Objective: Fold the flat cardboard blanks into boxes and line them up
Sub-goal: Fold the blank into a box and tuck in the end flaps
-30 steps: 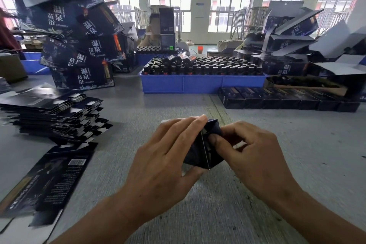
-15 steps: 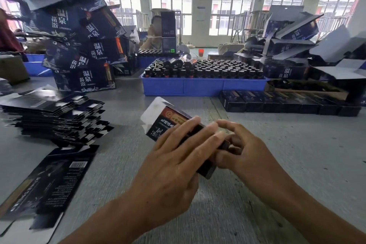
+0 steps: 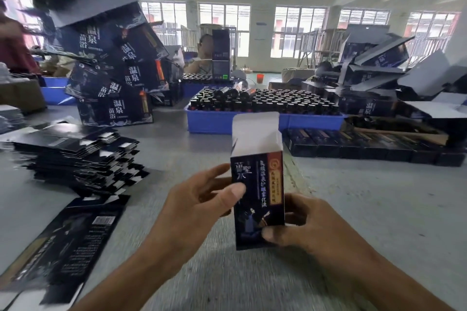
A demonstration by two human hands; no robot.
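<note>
Head view: box (image 3: 257, 197) held upright above the tabletop (image 3: 366, 209), near its front edge at mid-width, top flap open and standing up, white inside showing. Left hand (image 3: 194, 207) grips the box's left side, thumb across the front face, fingers curled behind. Right hand (image 3: 300, 227) pinches the lower right corner, thumb on the front. Stack of flat blanks (image 3: 80, 156) toward the left edge; one blank (image 3: 68, 242) lies at the front-left corner. Row of folded boxes (image 3: 374, 145) toward the right edge, behind it a blue tray (image 3: 214, 124) of bottles.
</note>
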